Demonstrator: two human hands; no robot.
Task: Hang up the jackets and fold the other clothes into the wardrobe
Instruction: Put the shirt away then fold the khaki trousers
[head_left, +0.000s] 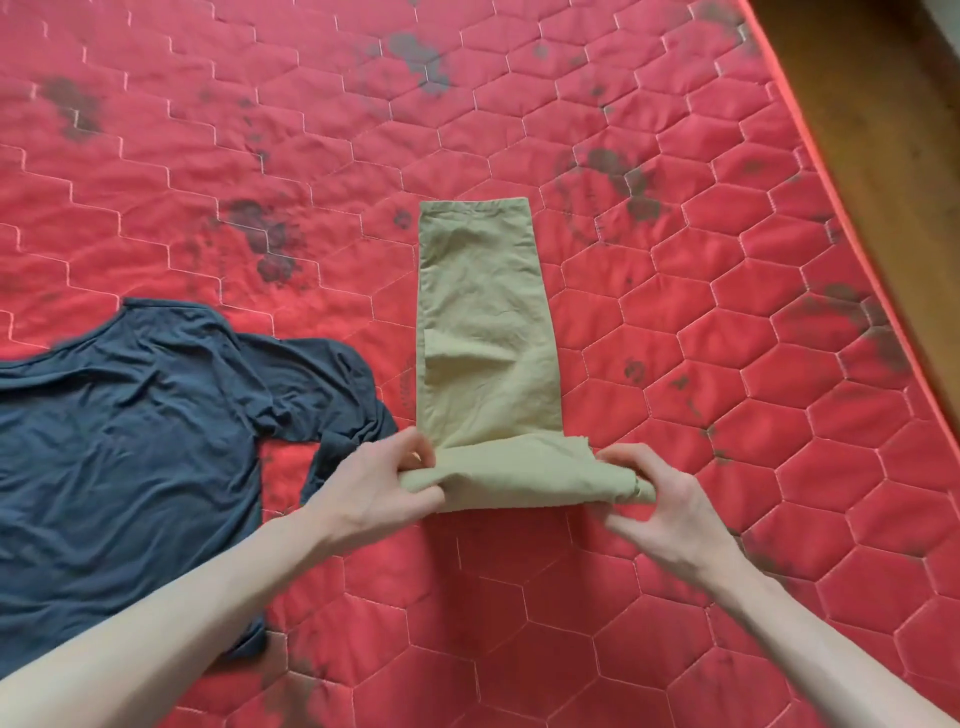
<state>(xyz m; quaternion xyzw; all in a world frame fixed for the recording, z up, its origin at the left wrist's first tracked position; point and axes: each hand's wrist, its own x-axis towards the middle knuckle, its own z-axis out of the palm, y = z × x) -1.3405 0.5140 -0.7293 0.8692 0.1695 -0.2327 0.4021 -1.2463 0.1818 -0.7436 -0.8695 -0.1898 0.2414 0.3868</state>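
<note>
Gripped at its near rolled end by left hand (382, 486) and right hand (657, 501): one khaki garment (485, 332); one dark shirt (130, 441) left, on red mattress (727, 467).

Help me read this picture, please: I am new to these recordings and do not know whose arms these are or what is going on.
There is no machine here. A person wears a camera on the head, so you look down along their own bare arms. Below lies a red quilted mattress with dark stains. On it is a khaki garment, folded into a long strip, probably trousers. The left hand and the right hand pinch the two ends of its near edge, which is turned up into a roll. Left of it a dark blue long-sleeved top lies spread out, not held.
</note>
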